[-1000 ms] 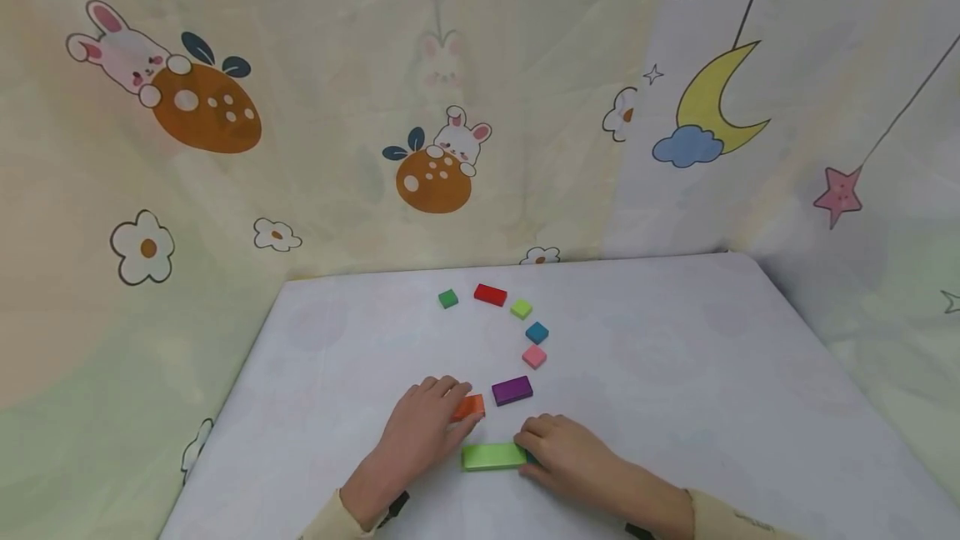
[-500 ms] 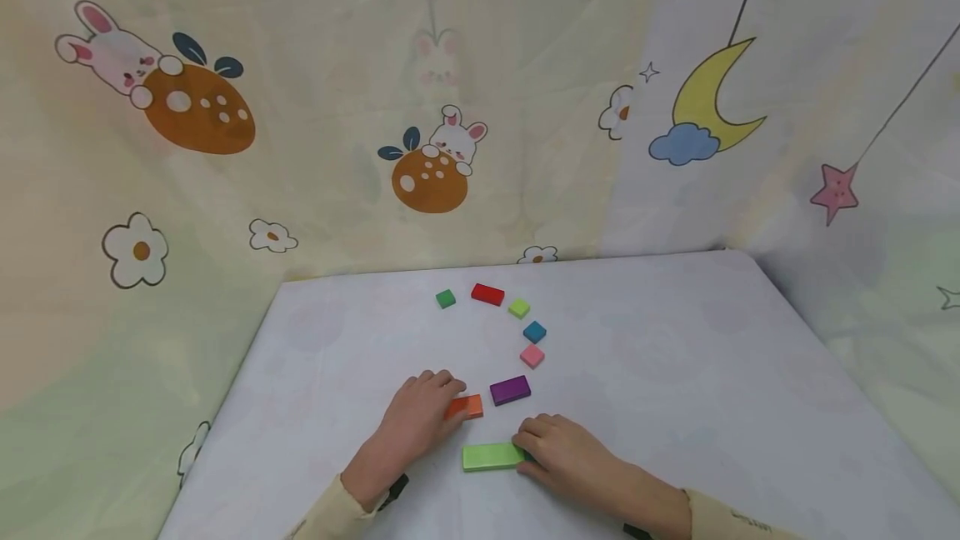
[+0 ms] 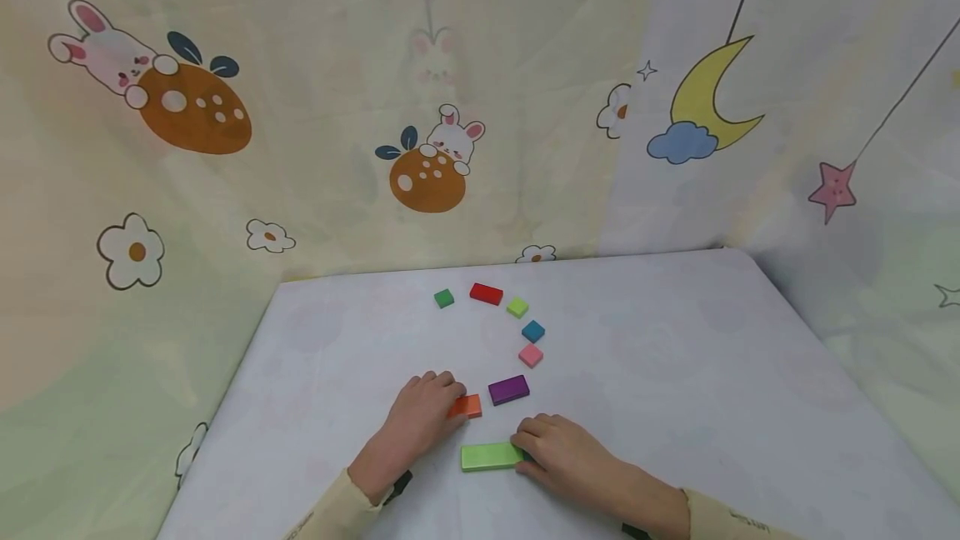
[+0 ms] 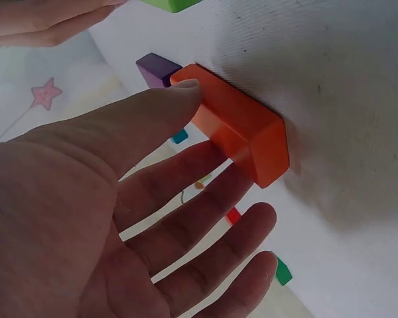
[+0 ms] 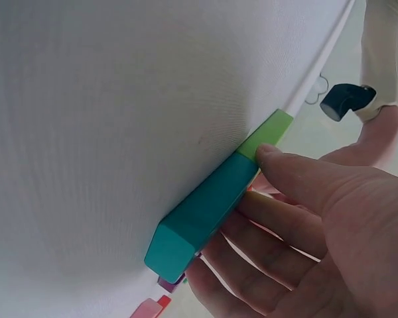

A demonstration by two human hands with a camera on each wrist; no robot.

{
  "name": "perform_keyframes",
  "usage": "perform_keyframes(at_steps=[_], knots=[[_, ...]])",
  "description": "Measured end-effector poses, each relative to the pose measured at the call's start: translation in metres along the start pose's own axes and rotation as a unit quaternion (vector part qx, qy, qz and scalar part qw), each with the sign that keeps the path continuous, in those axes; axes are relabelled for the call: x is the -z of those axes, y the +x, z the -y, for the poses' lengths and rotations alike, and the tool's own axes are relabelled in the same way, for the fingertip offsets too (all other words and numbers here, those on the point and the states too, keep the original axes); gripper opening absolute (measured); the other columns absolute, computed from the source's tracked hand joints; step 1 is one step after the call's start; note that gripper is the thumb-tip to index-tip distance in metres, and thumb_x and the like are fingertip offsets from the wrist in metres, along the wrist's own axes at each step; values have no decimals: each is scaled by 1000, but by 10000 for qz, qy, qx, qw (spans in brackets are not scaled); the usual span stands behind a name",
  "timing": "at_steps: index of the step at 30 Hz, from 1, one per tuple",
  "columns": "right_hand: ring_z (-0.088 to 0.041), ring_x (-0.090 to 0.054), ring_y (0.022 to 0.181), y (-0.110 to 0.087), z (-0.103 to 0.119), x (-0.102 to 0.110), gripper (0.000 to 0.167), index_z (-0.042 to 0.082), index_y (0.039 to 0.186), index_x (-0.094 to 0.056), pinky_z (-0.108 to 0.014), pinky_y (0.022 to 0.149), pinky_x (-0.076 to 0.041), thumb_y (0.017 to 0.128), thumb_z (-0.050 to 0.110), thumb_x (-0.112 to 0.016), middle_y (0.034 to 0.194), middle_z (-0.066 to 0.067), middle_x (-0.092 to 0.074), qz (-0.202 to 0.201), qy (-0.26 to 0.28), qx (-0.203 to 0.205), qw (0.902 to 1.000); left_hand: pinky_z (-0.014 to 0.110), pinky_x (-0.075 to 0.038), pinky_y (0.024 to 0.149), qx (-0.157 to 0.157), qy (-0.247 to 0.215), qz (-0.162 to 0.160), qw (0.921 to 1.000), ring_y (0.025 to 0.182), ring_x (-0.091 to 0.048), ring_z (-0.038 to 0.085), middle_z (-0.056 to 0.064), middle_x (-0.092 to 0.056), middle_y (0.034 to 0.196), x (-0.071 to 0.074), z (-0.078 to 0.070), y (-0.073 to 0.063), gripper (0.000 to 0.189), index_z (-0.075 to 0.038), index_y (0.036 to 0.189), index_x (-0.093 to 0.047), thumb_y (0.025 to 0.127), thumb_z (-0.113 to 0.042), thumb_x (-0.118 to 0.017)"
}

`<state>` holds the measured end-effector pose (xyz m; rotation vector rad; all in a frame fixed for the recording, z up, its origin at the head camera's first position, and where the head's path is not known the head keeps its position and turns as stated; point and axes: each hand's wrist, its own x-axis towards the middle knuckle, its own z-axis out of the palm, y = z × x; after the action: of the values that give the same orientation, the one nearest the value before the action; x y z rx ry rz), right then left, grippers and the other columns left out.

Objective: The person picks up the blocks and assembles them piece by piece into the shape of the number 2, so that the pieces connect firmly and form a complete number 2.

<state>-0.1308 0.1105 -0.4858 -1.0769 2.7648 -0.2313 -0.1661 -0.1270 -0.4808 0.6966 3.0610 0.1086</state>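
My left hand pinches an orange block, thumb on its near side and fingertips behind it. In the head view only the right part of that block shows. My right hand holds a teal block with the thumb near the seam where a light green block meets it end to end. From above, the hand hides most of the teal block. Just behind the orange block's right end lies a purple block, touched by neither hand.
Farther back, small blocks form a curve: pink, blue, yellow-green, a longer red one and dark green. A printed cloth wall rises behind the white table.
My left thumb and fingertips have drawn back slightly leftward along the orange block. My right hand stays at the teal block. The head view has shifted a little.
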Motion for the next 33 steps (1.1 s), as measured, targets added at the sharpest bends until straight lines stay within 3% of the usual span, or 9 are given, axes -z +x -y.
perform_keyframes(at_steps=[15,26,33], knots=[[-7,-60,91,0,0,0,33,19,116,-70,-28,87,-54,90,39,-74,105,8,-68,35,46,-57,10000,31,-49,74,181,-59,10,9998,78,-51,13,-4,-62,87,-4,-6,4,27,-16,105,-74,85,-33,-81],[-8,-60,92,0,0,-1,35,18,118,-70,-26,87,-55,90,39,-74,106,7,-68,18,102,-90,9999,30,-46,70,707,-283,236,9968,77,-47,13,-3,-57,84,-7,-21,4,41,-12,111,-71,83,-40,-81],[-8,-60,94,0,-1,-2,35,18,118,-70,-27,88,-55,89,38,-75,107,7,-68,18,161,-108,9998,29,-42,67,757,-379,315,9959,76,-45,13,-2,-56,84,-6,-27,1,43,-12,112,-70,84,-43,-80]])
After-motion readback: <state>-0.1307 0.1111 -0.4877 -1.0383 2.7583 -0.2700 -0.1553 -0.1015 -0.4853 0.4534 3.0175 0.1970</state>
